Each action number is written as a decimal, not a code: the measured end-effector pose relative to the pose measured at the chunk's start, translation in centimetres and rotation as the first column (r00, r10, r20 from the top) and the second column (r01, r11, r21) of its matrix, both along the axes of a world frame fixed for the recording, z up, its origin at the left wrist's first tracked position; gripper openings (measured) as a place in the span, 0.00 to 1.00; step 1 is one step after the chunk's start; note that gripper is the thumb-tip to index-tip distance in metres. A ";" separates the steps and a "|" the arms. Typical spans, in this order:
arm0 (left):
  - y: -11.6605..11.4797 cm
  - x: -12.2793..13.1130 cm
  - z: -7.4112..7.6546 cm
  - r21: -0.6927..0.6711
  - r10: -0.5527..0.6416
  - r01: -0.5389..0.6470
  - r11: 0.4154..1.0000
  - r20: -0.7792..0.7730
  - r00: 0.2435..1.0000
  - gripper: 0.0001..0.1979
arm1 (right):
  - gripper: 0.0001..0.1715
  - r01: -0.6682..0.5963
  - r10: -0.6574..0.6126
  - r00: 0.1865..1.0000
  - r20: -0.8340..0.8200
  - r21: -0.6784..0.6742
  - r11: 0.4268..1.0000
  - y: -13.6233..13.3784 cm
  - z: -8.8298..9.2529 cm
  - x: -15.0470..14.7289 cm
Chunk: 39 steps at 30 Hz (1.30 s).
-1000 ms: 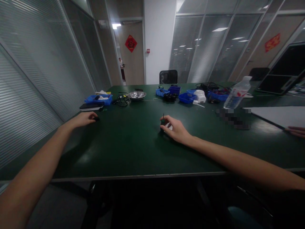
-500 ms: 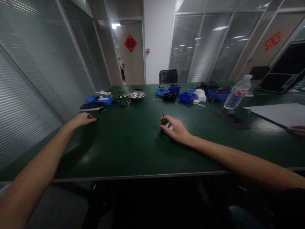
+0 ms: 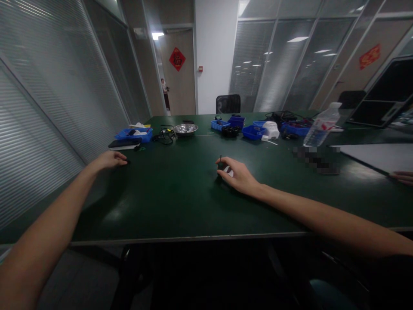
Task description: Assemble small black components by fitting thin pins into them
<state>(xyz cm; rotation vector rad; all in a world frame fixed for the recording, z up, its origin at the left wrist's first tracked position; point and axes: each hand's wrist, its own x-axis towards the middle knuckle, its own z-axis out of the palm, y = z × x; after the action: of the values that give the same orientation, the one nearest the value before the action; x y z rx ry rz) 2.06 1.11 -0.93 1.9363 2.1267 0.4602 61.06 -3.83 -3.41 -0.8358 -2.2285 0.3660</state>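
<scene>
My left hand (image 3: 112, 159) is over the left side of the green table (image 3: 171, 193). Its fingers pinch a small dark piece (image 3: 128, 161), too small to name. Near the table's middle, my right hand (image 3: 235, 172) curls its thumb and fingers around a small dark object with a thin upright stem (image 3: 220, 164). Something whitish (image 3: 229, 170) shows inside that palm, mostly hidden by the fingers. Beyond my left hand lie a dark flat case (image 3: 125, 143) and a blue tray (image 3: 134, 135) with items in it.
Farther back are black cables (image 3: 165, 136), a metal bowl (image 3: 185, 129), several blue bins (image 3: 254, 132) and a white housing (image 3: 271, 129). To the right stand a water bottle (image 3: 322, 125) and a pale board (image 3: 383, 155), with another person's hand (image 3: 403, 177) at its edge.
My left hand has shifted slightly left with the small dark piece. My right hand holds nearly the same place and grip.
</scene>
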 end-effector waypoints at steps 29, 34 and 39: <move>-1.6 2.4 1.7 -0.071 0.103 -0.116 0.991 -0.164 0.981 0.17 | 0.16 -0.012 0.012 1.000 0.001 0.016 1.000 -0.2 0.3 -0.2; -1.5 2.2 1.5 -0.052 0.126 -0.138 0.989 -0.182 0.975 0.15 | 0.17 -0.018 0.018 1.000 0.008 0.017 1.000 -0.1 0.1 -0.1; -1.0 1.3 0.9 -0.094 0.193 -0.196 0.976 -0.040 0.980 0.20 | 0.17 -0.018 0.017 1.000 0.016 0.018 1.000 0.0 0.0 0.0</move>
<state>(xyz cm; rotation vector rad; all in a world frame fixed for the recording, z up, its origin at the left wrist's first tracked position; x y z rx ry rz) 3.34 0.12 -0.03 1.7017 2.3243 0.3556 61.02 -3.87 -3.41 -0.8128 -2.2522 0.3477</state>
